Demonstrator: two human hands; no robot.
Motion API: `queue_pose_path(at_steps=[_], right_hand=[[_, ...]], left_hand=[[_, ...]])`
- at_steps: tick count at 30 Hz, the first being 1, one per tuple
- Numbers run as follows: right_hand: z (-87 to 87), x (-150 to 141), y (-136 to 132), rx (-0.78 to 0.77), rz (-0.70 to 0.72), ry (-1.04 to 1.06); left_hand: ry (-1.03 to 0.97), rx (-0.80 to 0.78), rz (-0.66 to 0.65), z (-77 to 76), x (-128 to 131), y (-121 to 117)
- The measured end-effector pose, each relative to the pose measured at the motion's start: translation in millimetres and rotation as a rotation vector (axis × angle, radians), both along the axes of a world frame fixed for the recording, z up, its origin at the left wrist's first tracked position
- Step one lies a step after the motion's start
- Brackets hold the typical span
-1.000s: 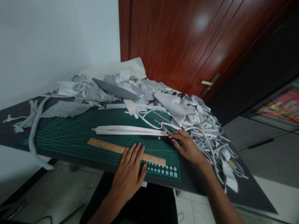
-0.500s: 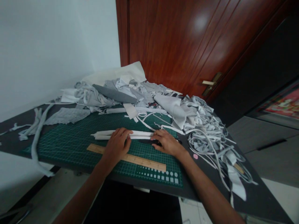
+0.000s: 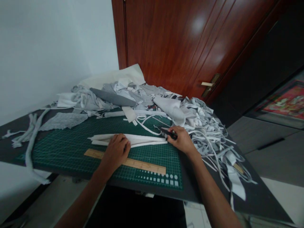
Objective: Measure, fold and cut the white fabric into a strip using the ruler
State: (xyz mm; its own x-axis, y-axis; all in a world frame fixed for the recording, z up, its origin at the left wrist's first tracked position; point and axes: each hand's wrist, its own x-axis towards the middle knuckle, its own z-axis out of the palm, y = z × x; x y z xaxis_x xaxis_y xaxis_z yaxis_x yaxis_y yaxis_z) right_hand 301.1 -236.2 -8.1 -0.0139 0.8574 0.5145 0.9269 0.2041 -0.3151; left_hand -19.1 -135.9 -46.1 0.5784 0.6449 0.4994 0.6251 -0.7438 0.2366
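Note:
A white fabric strip (image 3: 147,139) lies lengthwise across the green cutting mat (image 3: 71,139), its two long edges parted in the middle. My left hand (image 3: 118,147) presses on it left of centre, fingers bent over the fabric and thumb close to them. At the strip's right end, my right hand (image 3: 181,139) is closed round a black-handled cutting tool (image 3: 171,134). The tool's narrow greyish end points up and left; I cannot tell whether it is scissors or a knife. A wooden ruler (image 3: 144,165) lies nearer to me, partly under my left wrist.
Grey and white fabric scraps (image 3: 114,95) are heaped along the back. More tangled strips (image 3: 209,133) cover the table's right side. On the left, a long grey strip (image 3: 32,148) hangs over the front edge. A wooden door (image 3: 163,44) stands behind.
My right hand has moved right and lifted the dark cutting tool, which lay beneath it on the mat. The strip's edges have spread apart. My left hand stays on the strip.

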Motion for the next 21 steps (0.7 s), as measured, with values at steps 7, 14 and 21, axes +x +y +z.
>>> queue_pose_path(at_steps=[7, 14, 21], right_hand=[[-26.0, 5, 22, -0.046, -0.237, -0.035], [-35.0, 6, 27, -0.092, -0.305, -0.045], [-31.5, -4, 22, -0.055, -0.320, -0.016]], left_hand=[[-0.041, -0.042, 0.016, -1.9, 1, 2], [0.036, -0.010, -0.103, 0.8, -1, -1], [0.033, -0.019, -0.164, 0.1, 0, 0]])
